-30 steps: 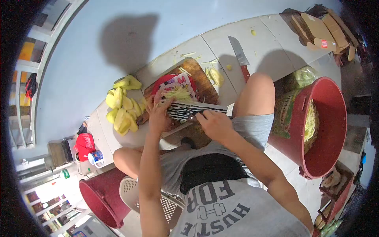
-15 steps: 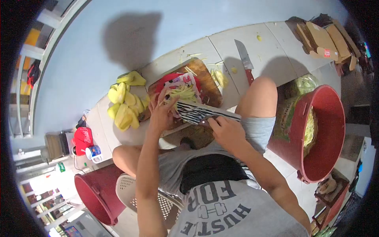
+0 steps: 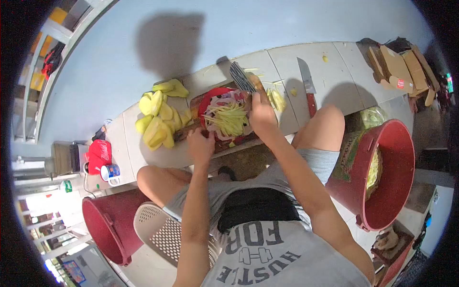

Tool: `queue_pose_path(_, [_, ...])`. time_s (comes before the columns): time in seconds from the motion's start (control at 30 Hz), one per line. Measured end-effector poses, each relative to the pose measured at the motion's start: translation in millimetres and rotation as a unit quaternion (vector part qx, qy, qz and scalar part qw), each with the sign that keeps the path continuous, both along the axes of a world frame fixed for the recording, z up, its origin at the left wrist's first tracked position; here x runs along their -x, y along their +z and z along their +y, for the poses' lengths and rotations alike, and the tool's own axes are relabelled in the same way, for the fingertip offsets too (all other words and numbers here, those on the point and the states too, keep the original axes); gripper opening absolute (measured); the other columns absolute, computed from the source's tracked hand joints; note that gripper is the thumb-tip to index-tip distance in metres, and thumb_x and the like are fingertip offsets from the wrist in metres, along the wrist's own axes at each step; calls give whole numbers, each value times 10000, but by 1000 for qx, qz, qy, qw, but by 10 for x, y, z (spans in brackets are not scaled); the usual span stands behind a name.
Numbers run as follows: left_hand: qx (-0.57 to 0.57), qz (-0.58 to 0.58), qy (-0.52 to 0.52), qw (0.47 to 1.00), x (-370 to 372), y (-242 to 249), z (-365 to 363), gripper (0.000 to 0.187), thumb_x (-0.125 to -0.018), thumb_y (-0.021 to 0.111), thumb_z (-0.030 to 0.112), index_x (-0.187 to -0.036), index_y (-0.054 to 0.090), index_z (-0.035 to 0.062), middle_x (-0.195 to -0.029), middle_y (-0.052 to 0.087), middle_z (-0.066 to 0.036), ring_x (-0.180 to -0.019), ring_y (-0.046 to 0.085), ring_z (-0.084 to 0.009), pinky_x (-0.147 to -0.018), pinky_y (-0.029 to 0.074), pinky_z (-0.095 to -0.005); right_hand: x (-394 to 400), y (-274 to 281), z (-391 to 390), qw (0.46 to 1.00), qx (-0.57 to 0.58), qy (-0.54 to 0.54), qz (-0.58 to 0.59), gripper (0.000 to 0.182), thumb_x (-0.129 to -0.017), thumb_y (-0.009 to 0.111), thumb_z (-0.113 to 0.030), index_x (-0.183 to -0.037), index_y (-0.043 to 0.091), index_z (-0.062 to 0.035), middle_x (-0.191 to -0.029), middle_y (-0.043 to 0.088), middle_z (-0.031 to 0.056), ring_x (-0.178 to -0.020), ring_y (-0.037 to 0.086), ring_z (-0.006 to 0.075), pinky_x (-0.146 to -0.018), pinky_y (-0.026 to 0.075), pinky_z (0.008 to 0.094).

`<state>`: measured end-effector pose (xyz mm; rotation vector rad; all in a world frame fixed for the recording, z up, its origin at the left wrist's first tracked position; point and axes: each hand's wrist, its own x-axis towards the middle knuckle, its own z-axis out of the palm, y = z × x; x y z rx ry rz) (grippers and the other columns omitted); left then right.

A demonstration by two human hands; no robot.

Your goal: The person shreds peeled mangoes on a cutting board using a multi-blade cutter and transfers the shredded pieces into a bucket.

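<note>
Pale green shreds (image 3: pixel 226 119) lie heaped on a red patterned cloth (image 3: pixel 206 102) over a wooden cutting board (image 3: pixel 260 91). My left hand (image 3: pixel 201 143) is closed at the cloth's near left edge, its fingertips curled around the edge. In my right hand (image 3: pixel 263 114), at the right side of the cloth, is a knife with a black-and-white striped blade (image 3: pixel 242 78), which points up and away to the left. Peeled yellow-green pieces (image 3: pixel 158 115) are piled left of the board.
Right of the board lie a small heap of peeled pieces (image 3: pixel 276 99) and a large knife (image 3: pixel 306 76). A red tub (image 3: pixel 392 177) with shreds inside stands at the right, another red tub (image 3: pixel 112 229) at the lower left. Cardboard boxes (image 3: pixel 394 69) and a mug (image 3: pixel 111 173) sit farther out.
The striped knife has gone from over the near side of the shreds to upright at the far right. My left hand has moved off the shreds to the cloth's near edge.
</note>
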<state>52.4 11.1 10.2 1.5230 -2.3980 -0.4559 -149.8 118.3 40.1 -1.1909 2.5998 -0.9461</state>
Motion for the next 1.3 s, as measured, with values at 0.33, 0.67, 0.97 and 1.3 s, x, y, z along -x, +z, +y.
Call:
queue_pose_path(0.33, [-232, 222, 52, 946, 51, -100, -149, 230, -877, 700, 210, -927, 694, -14, -863, 697, -141, -779, 666, -283, -760, 505, -408, 63, -342, -324, 993, -38, 25, 113, 199, -892, 546, -55, -1080, 485, -36, -897, 620, 231, -799, 688, 420, -690, 575, 504])
queue_pose_path(0.67, [-390, 492, 60, 776, 214, 342, -99, 52, -948, 625, 61, -939, 610, 11, -889, 656, -65, -770, 655, -169, -619, 597, -339, 260, 250, -340, 999, 13, 35, -39, 244, -852, 573, -2, -1065, 454, 7, -954, 641, 311, -905, 645, 489, -760, 521, 559])
queue_pose_path(0.97, [-464, 637, -143, 599, 1115, 1239, 610, 114, -962, 596, 52, -1040, 604, -30, -1003, 673, -134, -946, 689, -231, -821, 617, -476, 789, 1483, 945, 976, 163, -140, 40, 338, -870, 711, -206, -1129, 587, -28, -798, 682, 224, -743, 704, 370, -658, 538, 451])
queue_pose_path(1.3, [-534, 441, -430, 579, 2624, 2110, 2791, 77, -955, 629, 76, -992, 610, 11, -869, 637, -23, -728, 620, -96, -628, 566, -288, 1229, 2244, 3888, 865, 78, -428, 248, 355, -780, 758, -84, -1087, 600, 0, -826, 672, 100, -758, 637, 177, -751, 514, 329])
